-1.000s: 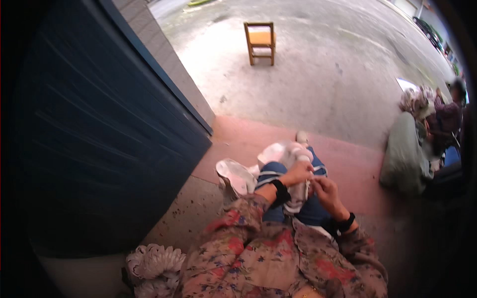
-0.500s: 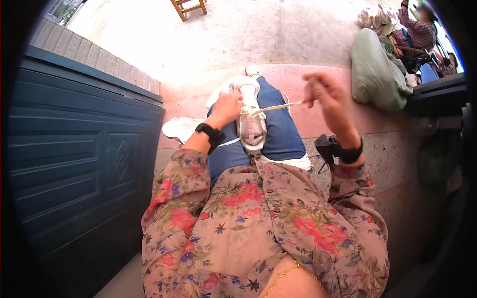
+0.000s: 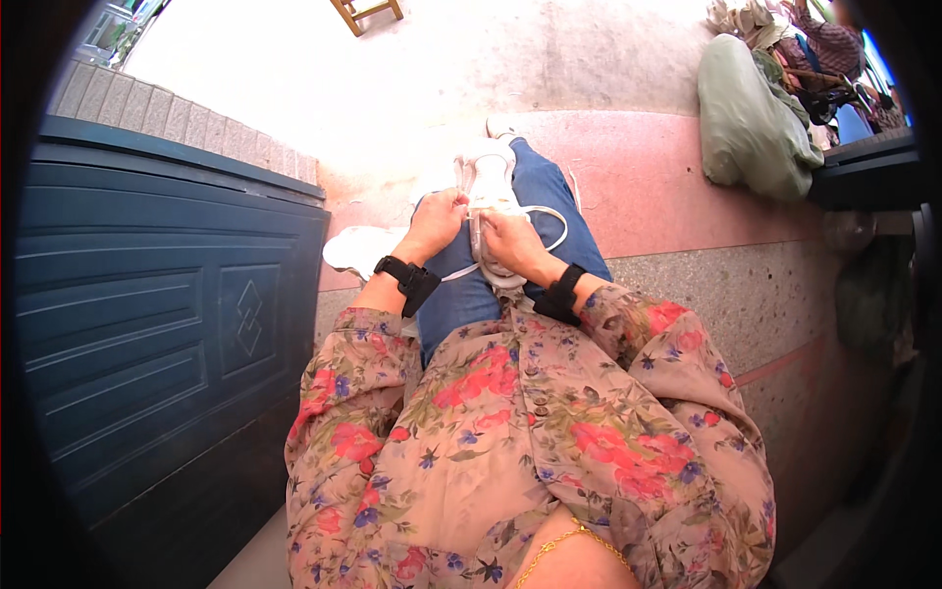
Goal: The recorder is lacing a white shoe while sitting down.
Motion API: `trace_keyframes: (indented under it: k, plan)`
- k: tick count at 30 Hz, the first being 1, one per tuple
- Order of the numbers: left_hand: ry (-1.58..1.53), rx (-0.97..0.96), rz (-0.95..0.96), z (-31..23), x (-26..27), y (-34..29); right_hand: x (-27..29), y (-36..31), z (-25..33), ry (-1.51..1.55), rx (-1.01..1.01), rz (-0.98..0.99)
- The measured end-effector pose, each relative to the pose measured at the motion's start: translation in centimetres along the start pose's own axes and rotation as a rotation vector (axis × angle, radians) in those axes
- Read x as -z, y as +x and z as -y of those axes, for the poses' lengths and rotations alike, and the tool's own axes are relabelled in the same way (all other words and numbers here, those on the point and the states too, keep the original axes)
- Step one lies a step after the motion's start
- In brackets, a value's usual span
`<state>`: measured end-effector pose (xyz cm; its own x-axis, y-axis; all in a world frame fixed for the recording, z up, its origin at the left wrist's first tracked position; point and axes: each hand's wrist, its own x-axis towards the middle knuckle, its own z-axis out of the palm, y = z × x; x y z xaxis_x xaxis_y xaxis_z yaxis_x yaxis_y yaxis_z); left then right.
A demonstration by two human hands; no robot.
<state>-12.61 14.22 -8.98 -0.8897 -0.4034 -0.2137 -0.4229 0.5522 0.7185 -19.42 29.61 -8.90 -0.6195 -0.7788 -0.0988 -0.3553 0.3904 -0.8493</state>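
A white lace-up sneaker [image 3: 488, 169] lies lengthwise between my thighs, its middle partly covered by my hands. My left hand [image 3: 437, 226] is closed in a pinch at the left edge of the lacing; what its fingertips grip is too small to make out. Close beside it, my right hand [image 3: 514, 244] pinches the white shoelace over the middle of the sneaker. From there the shoelace [image 3: 564, 232] bows out in a loose loop over my right thigh. Another white shoe [image 3: 358, 251] is partly visible beside my left leg.
A dark blue panelled door [image 3: 128, 294] stands close on my left. Ahead on the pale ground is a wooden stool [image 3: 368, 14]. A large pale green sack [image 3: 741, 118] rests at the far right, with a person [image 3: 829, 44] behind it.
My right hand has come in from the right, where it held the lace stretched out, down to the sneaker beside my left hand. The taut lace now hangs as a loop.
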Motion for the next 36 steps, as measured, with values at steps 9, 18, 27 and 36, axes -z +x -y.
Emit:
trace_keyframes:
  k: [9,18,27,36]
  plan:
    - [0.103,0.007,-0.001,-1.4,-0.2,-0.3,-1.1,2.2,-0.9,-0.081,-0.107,0.232]
    - [-0.466,0.25,0.114,-1.2,1.4,-0.3,-0.3,1.7,-0.3,-0.407,0.156,0.175]
    - [-0.464,0.242,0.05,-2.8,2.4,-1.5,1.8,-0.4,-2.5,-0.113,0.168,0.264]
    - [-0.467,0.295,0.105,-3.0,0.5,0.2,26.8,-3.6,15.3,1.812,0.21,0.292]
